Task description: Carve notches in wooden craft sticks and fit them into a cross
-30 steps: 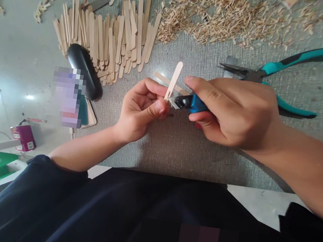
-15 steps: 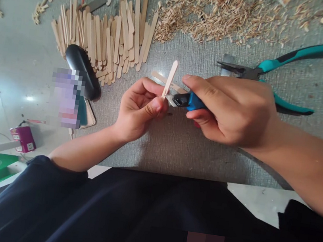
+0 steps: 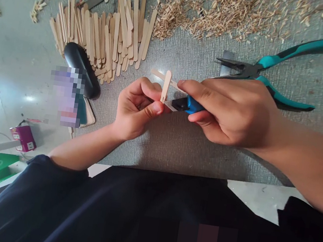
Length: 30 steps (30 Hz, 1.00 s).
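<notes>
Between the thumb and fingers of my left hand (image 3: 139, 108) a wooden craft stick (image 3: 167, 82) is pinched, its rounded end pointing up and away from me. My right hand (image 3: 229, 110) is closed around a blue utility knife (image 3: 193, 106). The knife's blade (image 3: 169, 105) meets the stick close to my left thumb, where a small notch shows. Behind the held stick, a second craft stick (image 3: 157, 73) lies on the table, partly covered by my right fingers.
Many craft sticks (image 3: 110, 37) are heaped at the back left, beside a black case (image 3: 81, 69) and a phone (image 3: 88, 114). Wood chips (image 3: 213, 12) spread along the back. Teal-handled pliers (image 3: 277, 67) lie open behind my right hand. A purple box (image 3: 23, 137) stands at left.
The held stick has tipped and its top end is lower and nearer me. The blade lies against it at a slightly different angle. My left hand has shifted slightly left.
</notes>
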Each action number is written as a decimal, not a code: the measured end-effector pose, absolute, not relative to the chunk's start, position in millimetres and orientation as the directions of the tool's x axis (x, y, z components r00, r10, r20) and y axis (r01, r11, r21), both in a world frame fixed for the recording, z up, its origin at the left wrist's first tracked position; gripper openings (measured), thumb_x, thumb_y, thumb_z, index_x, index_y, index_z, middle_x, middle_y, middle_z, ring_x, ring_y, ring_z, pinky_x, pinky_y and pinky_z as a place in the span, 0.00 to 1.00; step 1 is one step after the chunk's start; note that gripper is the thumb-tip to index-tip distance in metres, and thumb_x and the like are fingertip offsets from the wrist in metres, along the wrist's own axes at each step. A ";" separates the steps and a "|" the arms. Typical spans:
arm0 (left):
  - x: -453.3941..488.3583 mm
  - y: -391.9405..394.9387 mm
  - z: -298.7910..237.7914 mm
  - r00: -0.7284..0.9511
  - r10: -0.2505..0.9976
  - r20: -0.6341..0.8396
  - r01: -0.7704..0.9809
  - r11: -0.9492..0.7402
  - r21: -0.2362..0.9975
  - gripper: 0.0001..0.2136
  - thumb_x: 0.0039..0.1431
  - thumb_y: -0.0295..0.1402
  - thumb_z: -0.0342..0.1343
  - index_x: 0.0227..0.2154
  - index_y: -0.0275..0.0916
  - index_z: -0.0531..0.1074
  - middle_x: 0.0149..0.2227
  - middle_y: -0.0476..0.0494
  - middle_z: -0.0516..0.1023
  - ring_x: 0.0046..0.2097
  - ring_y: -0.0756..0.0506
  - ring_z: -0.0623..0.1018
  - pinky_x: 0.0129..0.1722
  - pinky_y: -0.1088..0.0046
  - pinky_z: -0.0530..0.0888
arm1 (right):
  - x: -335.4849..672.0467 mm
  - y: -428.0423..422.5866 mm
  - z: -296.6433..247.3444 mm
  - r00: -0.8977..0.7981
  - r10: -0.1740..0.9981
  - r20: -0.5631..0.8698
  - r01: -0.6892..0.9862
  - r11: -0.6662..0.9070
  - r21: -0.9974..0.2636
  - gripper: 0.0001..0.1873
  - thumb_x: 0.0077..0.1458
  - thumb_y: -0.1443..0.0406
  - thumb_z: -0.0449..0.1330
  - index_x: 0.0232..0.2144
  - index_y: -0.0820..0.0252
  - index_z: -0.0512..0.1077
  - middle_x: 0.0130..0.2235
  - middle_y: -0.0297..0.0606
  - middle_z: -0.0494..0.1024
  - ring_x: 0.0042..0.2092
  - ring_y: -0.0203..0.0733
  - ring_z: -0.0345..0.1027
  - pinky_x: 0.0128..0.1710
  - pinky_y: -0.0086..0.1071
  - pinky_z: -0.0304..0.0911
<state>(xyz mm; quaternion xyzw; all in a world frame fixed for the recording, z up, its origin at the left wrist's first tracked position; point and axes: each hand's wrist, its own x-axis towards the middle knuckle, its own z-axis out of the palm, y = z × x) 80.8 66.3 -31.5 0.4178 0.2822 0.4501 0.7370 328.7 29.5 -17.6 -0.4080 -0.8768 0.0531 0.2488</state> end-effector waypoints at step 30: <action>83.7 64.4 -27.1 0.423 0.905 -0.041 -0.348 0.205 0.915 0.22 0.63 0.48 0.84 0.38 0.42 0.76 0.30 0.58 0.86 0.23 0.56 0.80 0.19 0.84 0.71 | 322.8 27.0 -20.4 -0.373 0.755 0.538 0.794 0.560 -0.236 0.29 0.85 0.46 0.52 0.67 0.55 0.81 0.43 0.41 0.83 0.42 0.48 0.75 0.41 0.43 0.60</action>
